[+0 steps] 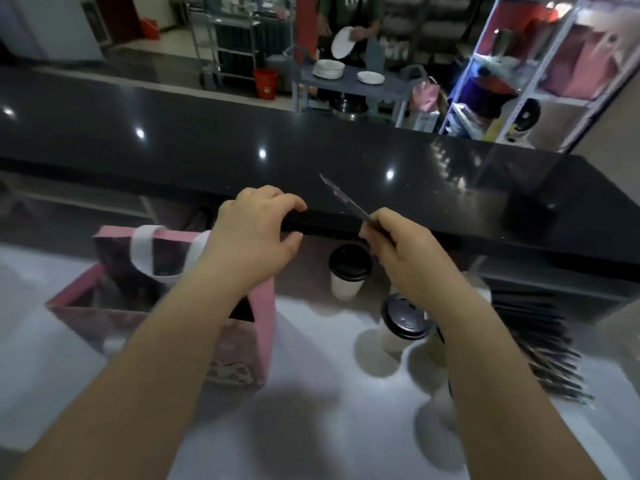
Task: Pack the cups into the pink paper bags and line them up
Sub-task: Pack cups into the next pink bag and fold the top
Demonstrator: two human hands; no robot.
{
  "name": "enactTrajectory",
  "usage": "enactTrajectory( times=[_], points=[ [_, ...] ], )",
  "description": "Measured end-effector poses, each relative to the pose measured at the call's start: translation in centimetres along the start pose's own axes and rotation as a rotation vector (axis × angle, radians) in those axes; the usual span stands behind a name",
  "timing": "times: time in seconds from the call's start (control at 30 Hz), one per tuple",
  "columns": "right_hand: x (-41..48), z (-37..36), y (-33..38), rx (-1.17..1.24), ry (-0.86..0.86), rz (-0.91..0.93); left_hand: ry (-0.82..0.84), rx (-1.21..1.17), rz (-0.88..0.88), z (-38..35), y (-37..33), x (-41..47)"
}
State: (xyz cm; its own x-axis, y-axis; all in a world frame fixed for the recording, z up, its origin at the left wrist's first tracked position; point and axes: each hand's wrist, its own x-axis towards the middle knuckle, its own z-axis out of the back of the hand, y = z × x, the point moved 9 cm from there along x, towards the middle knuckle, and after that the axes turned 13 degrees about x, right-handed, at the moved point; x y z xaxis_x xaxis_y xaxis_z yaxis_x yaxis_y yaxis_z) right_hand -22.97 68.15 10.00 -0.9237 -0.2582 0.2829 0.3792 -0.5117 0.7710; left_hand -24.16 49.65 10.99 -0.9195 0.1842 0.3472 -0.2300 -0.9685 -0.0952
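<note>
My right grip (391,247) pinches a thin dark strip (343,199), tip raised; my left grip (256,233) hovers loosely curled, empty, over the open pink bag (265,327). Lidded cups (348,271) stand on the desk (311,427) just right of it. I'd steady the bag's rim first, then lower things in upright.

Two pink paper bags stand at the near left: a far bag (114,251) and a near bag (265,323). Two white cups with black lids show at centre, a far cup (346,284) and a near cup (403,322); a third may sit behind the right forearm. Two hands: the left hand (256,233) and the right hand (398,247), which pinches one thin dark strip (346,200). One fanned pile of many dark sticks (540,341) lies near right. Far off are two plate stacks, a larger stack (328,69) and a smaller stack (370,77), one single plate (342,42) and one red bucket (265,84).
</note>
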Motion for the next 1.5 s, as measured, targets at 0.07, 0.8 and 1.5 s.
enactTrajectory(
  times=[0.07,0.8,1.5],
  points=[
    [1.4,-4.1,4.1,0.226,0.060,0.065,0.008,-0.065,0.078,1.2,5.6,-2.3],
    [5.6,-24.7,6.0,0.039,0.359,-0.162,0.347,-0.262,-0.064,-4.1,23.0,-8.4],
    [3.7,-20.9,10.7,-0.299,0.141,0.162,-0.133,0.024,-0.066,2.1,20.0,-7.3]
  ],
)
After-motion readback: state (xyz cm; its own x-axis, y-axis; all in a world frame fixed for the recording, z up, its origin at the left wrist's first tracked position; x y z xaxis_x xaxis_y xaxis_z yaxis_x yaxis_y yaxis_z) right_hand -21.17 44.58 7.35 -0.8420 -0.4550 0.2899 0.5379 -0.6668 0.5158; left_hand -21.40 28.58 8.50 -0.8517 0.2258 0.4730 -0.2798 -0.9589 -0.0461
